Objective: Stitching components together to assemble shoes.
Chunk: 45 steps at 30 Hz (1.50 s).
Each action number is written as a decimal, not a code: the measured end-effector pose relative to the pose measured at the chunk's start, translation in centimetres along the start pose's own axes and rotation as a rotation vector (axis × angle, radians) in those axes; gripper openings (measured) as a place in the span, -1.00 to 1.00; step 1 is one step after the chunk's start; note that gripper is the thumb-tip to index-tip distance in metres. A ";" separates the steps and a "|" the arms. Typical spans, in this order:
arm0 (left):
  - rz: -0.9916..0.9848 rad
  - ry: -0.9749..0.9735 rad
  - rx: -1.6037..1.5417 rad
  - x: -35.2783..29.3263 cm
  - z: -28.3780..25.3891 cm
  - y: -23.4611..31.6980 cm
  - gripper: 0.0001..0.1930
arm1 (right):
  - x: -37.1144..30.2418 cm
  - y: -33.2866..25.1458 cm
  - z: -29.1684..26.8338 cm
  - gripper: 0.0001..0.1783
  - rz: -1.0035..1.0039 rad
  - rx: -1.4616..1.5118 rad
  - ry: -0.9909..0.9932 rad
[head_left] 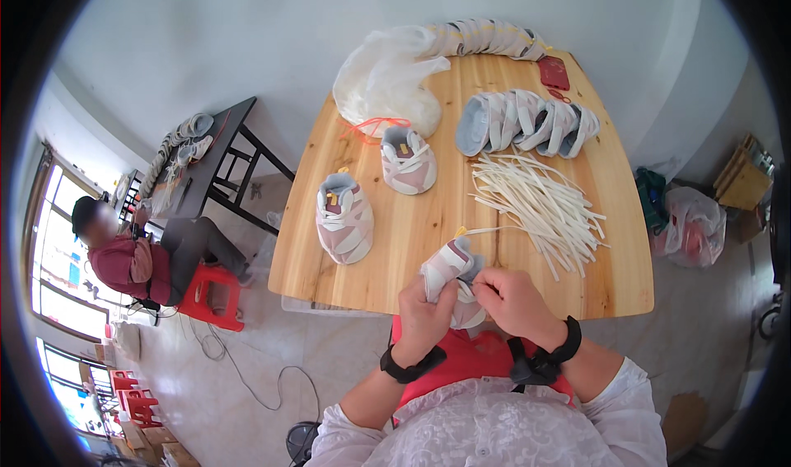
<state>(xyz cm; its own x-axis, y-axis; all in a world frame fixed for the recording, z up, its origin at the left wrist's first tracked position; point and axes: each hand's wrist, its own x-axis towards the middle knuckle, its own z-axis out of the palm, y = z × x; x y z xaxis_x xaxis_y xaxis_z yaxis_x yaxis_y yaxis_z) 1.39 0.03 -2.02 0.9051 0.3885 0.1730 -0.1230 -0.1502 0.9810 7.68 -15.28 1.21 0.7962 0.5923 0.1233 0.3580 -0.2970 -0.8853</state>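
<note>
A small pink, white and grey shoe (446,269) is held just over the table's near edge. My left hand (424,319) wraps round its side with closed fingers. At the shoe's right side, my right hand (517,304) has its fingertips pinched together; whatever is between them is hidden. A thin white lace runs from near the shoe's yellow tab toward a loose pile of flat white laces (540,207). Two matching shoes stand on the table to the left, a nearer shoe (346,224) and a farther shoe (409,162), both with white laces threaded.
On the wooden table (445,211) lie a row of unlaced shoes (527,121), a clear plastic bag (387,88), a long bundle of shoe pieces (482,37) and a red phone-like object (554,73). Leftward, a person (136,257) sits on a red stool (212,298) by a black table.
</note>
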 end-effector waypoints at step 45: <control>0.113 0.098 0.324 1.1 1.0 -0.1 -0.79 | 0.7 -0.8 0.0 -0.90 -0.104 -0.522 0.014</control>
<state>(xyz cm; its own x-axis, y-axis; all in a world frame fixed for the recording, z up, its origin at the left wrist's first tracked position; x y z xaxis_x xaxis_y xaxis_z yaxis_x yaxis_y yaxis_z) 2.77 -0.50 -2.03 0.8481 0.4356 0.3015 -0.0701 -0.4718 0.8789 7.89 -14.63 2.03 0.7485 0.6298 0.2076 0.6279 -0.5725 -0.5273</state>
